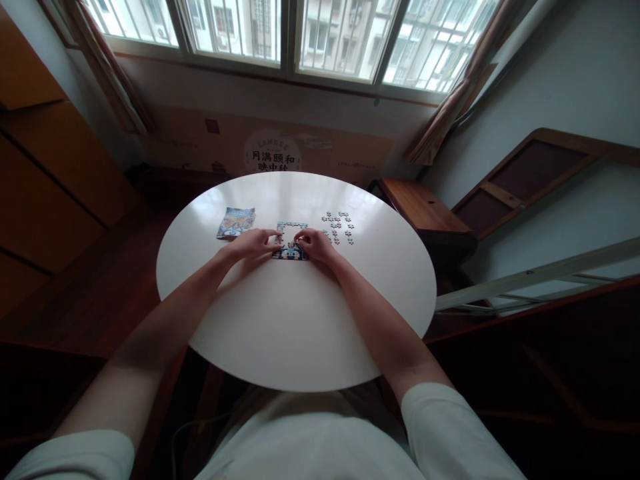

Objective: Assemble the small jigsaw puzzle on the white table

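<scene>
A partly assembled jigsaw puzzle lies on the white oval table, with a pale gap in its middle and a blue patterned lower part. My left hand is at the puzzle's left edge, thumb and fingers apart and touching it. Over the right side of the puzzle, my right hand has its thumb and forefinger pinched on a small puzzle piece, mostly hidden by the fingertips. Several loose puzzle pieces lie spread out just beyond my right hand. A colourful picture sheet lies beyond my left hand.
Barred windows and a printed cardboard panel are behind the table. To the right stand a wooden stool or bench and a wooden frame. Orange-brown cabinets stand at left.
</scene>
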{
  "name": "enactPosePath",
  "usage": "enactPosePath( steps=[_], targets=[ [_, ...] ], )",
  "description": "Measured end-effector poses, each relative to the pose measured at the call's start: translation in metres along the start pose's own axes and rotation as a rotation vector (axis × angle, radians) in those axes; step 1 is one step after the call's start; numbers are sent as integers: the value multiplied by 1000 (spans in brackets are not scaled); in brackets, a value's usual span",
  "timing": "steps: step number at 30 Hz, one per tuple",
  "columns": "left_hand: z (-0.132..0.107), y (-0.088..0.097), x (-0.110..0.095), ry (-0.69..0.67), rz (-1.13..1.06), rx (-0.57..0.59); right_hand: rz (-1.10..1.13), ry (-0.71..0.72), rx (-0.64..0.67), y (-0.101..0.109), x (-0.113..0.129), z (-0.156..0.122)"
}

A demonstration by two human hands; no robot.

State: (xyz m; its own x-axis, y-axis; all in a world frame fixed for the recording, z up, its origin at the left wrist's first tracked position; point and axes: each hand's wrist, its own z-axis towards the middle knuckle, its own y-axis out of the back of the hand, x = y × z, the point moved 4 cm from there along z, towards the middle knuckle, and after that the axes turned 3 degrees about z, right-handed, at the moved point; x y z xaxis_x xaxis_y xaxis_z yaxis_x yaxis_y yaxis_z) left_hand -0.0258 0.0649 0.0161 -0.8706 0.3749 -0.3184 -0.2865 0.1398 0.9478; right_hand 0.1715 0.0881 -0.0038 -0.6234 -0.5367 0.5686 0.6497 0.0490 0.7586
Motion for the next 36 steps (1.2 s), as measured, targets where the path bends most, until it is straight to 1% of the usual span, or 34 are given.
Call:
enactPosePath(
  steps=[10,18,26,36],
  targets=[
    [0,0,0,3,11,6,7,8,-8,-3,-4,2],
    [-2,2,-3,15,17,15,4,-8,5,-1,-3,1],
    [0,1,0,16,12,19,7,-7,2,0,0,0],
    [-2,2,-2,10,-3,7,0,-4,-5,0,-2,0]
  ],
)
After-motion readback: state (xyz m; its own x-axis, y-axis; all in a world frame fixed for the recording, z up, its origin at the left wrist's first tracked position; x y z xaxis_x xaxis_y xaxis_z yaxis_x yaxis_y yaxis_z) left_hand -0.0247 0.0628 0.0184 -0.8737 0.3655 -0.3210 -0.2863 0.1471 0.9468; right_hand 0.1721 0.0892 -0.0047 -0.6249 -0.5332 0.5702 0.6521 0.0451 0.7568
